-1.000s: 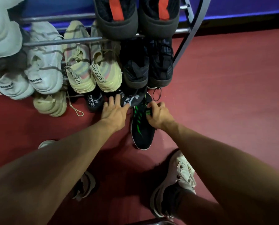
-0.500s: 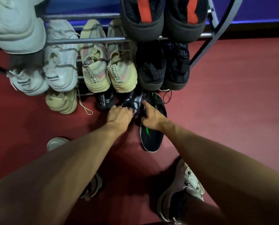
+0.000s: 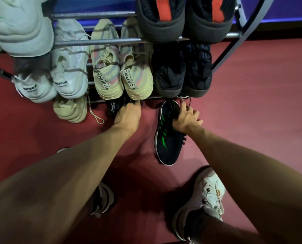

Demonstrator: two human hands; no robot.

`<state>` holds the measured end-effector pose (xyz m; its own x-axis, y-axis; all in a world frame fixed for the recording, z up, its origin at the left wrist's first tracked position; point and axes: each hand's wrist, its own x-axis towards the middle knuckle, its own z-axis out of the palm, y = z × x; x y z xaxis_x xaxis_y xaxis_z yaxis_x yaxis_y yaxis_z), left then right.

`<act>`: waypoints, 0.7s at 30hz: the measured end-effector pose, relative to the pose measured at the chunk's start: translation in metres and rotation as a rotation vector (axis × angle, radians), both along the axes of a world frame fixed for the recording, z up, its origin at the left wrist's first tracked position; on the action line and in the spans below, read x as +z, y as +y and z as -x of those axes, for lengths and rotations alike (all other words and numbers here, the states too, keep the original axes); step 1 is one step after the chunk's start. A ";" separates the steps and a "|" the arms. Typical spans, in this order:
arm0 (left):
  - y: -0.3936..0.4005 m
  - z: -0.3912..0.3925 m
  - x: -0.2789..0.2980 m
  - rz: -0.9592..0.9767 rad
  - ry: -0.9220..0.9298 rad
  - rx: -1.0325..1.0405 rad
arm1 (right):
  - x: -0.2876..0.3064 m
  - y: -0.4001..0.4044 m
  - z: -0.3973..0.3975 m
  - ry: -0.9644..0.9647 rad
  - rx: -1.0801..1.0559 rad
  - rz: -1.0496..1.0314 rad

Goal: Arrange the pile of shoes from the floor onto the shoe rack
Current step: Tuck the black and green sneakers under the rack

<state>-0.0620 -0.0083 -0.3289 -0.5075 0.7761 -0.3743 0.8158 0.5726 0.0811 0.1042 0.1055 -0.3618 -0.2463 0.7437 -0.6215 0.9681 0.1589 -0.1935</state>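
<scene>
Heel tabs on the beige knit pair [image 3: 122, 74] at centre frame read "CAPRO" with a smaller line beginning "STAY AT"; the white pair [image 3: 58, 80] to their left shows "DESIGNE" and "IGNED" on black heel labels. Both pairs sit heel-out on the shoe rack [image 3: 101, 42], with dark sneakers [image 3: 181, 74] to their right and grey shoes with red tongues [image 3: 185, 16] on the tier above.

The right hand [image 3: 186, 118] holds the collar of the black shoe with green stripes [image 3: 167, 136], fingers curled into its opening; the shoe lies on the red floor [image 3: 252, 103] right of centre, heel toward the rack. The left hand [image 3: 128, 115] reaches under the beige pair beside a black shoe with white lettering [image 3: 114, 107] on the lowest tier; its fingers are hidden in shadow, so whether it grips anything cannot be told.

Half a second ago the two hands were close together at the rack's lower edge; now they are well apart, and the black-and-white patterned shoe then at the left hand has gone out of sight.
</scene>
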 end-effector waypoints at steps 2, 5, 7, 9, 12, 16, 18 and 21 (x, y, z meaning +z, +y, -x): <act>-0.002 0.000 -0.006 -0.043 -0.026 -0.037 | 0.003 0.010 0.000 0.033 0.000 0.052; -0.017 -0.016 -0.023 -0.021 -0.117 -0.128 | 0.004 0.023 0.005 0.061 -0.028 0.122; -0.032 -0.022 -0.033 -0.072 -0.181 -0.131 | 0.002 0.031 0.010 0.073 -0.037 0.153; -0.042 -0.026 -0.035 -0.182 -0.183 -0.245 | 0.000 0.035 0.015 0.118 -0.044 0.164; -0.050 -0.025 -0.035 -0.174 -0.242 -0.440 | -0.013 0.040 0.017 0.194 -0.088 0.194; -0.047 -0.005 -0.037 0.055 -0.232 -0.368 | -0.005 0.038 0.016 0.137 -0.033 0.126; -0.039 0.008 -0.037 0.070 -0.214 -0.298 | 0.002 0.035 0.011 0.116 -0.004 0.098; -0.025 0.008 -0.031 -0.009 -0.237 -0.272 | 0.006 0.024 0.001 0.169 0.009 0.104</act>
